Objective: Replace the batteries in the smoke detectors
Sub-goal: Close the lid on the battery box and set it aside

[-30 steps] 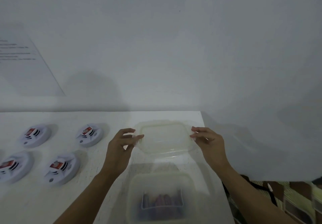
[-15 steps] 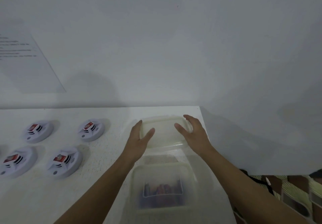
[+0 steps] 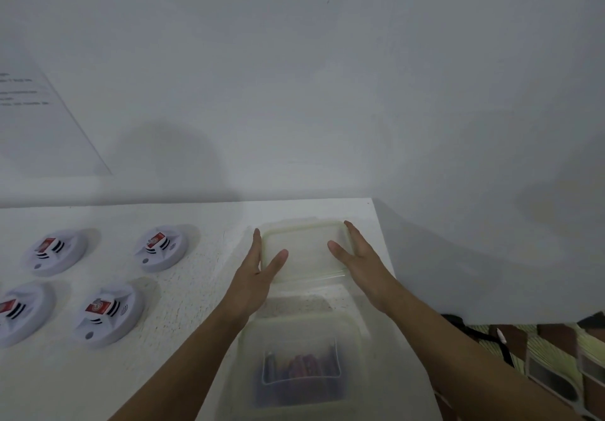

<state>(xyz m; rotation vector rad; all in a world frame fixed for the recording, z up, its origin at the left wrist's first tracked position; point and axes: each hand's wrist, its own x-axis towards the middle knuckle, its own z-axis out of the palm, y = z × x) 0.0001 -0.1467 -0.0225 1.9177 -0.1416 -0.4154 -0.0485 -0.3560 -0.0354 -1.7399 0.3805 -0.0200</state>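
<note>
A: Where are the hands right now?

B: Both rest flat at the lid [image 3: 306, 250], at the far right end of the counter [image 3: 183, 276]. The left hand [image 3: 258, 275] lies along its left edge, the right hand [image 3: 358, 262] along its right edge. The fingers are stretched out and loose, touching the lid, not curled round it; I'd call them released.

A: And the batteries?

B: In the open clear container [image 3: 301, 365], just nearer the person than the lid, between the two forearms. Dark and reddish cells show through the wall, too blurred to count. Its long axis runs left to right.

A: The smoke detectors?

B: Four, in two rows well off to the left: far ones [image 3: 55, 252] and [image 3: 162, 247], near ones [image 3: 19, 312] and [image 3: 106, 314]. The left hand is nearer them, so I'd expect it to reach there while either hand draws back to the container.

A: Any writing?

B: Each detector carries a red label, unreadable. A sheet of paper [image 3: 36, 119] on the wall has lines of print, too faint to read.
</note>
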